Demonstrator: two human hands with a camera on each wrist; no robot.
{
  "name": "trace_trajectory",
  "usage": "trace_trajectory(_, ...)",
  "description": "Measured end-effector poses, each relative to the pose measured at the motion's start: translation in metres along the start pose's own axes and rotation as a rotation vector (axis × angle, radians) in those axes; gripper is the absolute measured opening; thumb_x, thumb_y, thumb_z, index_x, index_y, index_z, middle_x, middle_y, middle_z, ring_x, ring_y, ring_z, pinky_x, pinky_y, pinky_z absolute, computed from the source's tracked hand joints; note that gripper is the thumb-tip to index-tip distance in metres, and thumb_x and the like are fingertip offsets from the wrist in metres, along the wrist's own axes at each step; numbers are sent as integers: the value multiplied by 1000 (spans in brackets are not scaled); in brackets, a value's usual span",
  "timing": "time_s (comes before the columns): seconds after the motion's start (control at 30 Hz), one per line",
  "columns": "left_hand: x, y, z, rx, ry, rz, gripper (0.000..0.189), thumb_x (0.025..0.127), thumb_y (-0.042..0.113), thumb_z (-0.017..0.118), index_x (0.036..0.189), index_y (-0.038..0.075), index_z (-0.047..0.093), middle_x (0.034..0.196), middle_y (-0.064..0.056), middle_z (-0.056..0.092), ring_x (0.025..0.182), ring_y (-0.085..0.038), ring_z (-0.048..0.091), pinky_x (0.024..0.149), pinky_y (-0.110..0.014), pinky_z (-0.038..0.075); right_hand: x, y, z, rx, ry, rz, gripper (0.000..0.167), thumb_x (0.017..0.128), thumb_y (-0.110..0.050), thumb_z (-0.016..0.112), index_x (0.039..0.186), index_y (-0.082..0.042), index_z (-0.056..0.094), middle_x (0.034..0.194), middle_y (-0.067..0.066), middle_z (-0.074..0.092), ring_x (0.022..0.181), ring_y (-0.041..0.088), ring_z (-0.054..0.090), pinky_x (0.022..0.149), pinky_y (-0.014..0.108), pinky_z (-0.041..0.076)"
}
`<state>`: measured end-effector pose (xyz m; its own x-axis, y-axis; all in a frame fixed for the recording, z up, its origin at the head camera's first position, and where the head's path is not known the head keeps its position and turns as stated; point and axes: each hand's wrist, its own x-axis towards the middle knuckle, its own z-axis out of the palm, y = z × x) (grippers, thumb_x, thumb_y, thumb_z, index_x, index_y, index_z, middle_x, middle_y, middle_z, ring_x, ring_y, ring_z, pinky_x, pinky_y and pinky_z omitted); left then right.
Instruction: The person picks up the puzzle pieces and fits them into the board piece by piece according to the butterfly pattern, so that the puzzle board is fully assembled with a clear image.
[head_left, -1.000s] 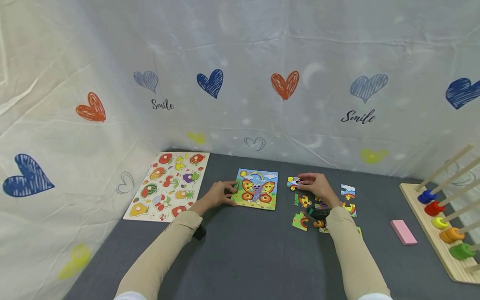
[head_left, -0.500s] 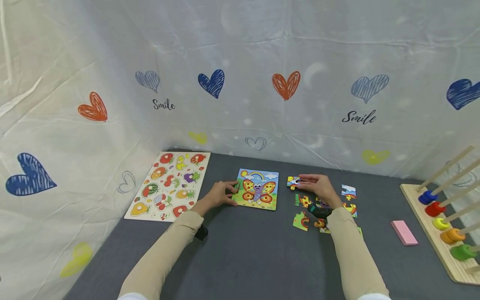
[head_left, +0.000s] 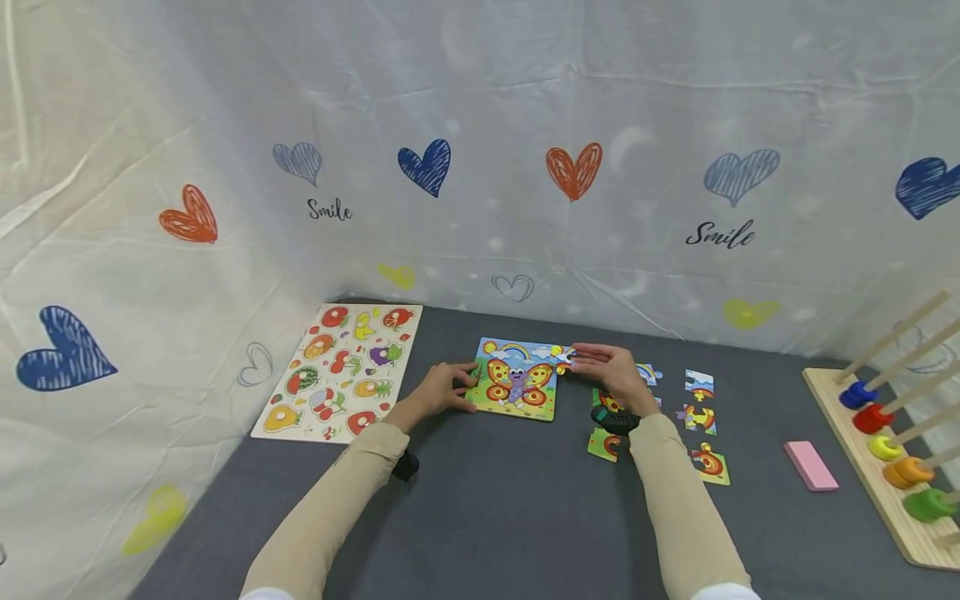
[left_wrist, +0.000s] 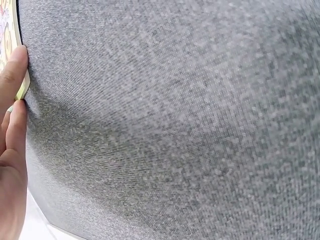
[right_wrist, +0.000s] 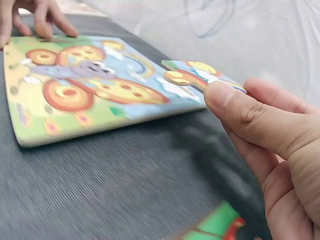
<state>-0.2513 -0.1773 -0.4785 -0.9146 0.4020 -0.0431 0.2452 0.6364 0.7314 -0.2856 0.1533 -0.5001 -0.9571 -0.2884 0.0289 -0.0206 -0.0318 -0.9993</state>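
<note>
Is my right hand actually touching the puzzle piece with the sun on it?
Touching. The right wrist view shows the right hand pinching the sun piece, its thumb against the piece's edge.

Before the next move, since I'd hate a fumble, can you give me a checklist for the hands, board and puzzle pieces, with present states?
1. Piece gripped: ok; the right hand pinches the sun-printed piece.
2. Printed side up: ok.
3. Board steadied: ok; the left hand holds the butterfly board at its left edge.
4. Held piece set down: not ok; it is raised near the board's upper right edge.
5. Loose pieces all fully visible: not ok; the right arm partly covers some.
6. Held piece's intended spot: cannot tell.
</note>
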Motion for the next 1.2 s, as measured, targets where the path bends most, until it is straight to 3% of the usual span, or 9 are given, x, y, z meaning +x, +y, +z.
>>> trace_trajectory(0.2, -1, 1, 1, -1, 14, -12, 40, 70, 1, 83, 106, -7, 70, 140, -18, 49, 126, -34, 49, 82, -24, 53, 10, 2, 24, 68, 19, 23, 50, 86, 7, 66, 132, 14, 48, 134, 33, 48, 96, 5, 65, 87, 29, 53)
trace_trajectory(0.53, -4, -1, 4, 9, 16, 3, 39, 70, 4, 83, 106, -7, 70, 139, -18, 50, 125, -35, 49, 82, -24, 54, 15, 9, 54, 50, 0, 32, 47, 88, 6, 65, 131, 12, 50, 127, 34, 52, 91, 5, 66, 85, 30, 54)
trace_trajectory(0.67, -2, 0, 3, 37, 9, 16, 41, 71, 6, 83, 108, -6, 70, 139, -18, 50, 126, -35, 48, 82, -24, 54, 17, 10, 60, 43, 10, 46, 47, 88, 5, 64, 132, 12, 49, 130, 32, 51, 92, 5, 64, 86, 30, 54)
trace_trajectory(1.0, 0, 4, 2, 4, -7, -28, 42, 72, 2, 81, 110, -8, 68, 142, -17, 46, 126, -33, 49, 85, -24, 52, 16, 9, 68, 22, 18, 17, 45, 88, 9, 62, 131, 13, 49, 117, 36, 57, 88, 9, 66, 82, 29, 55)
trace_trajectory(1.2, -1, 1, 1, 14, -7, -1, 43, 72, 2, 81, 111, -8, 68, 142, -18, 46, 125, -34, 50, 85, -23, 52, 23, 11, 79, -60, 93, -9, 41, 87, 7, 64, 127, 11, 56, 111, 33, 62, 89, 20, 69, 77, 30, 56)
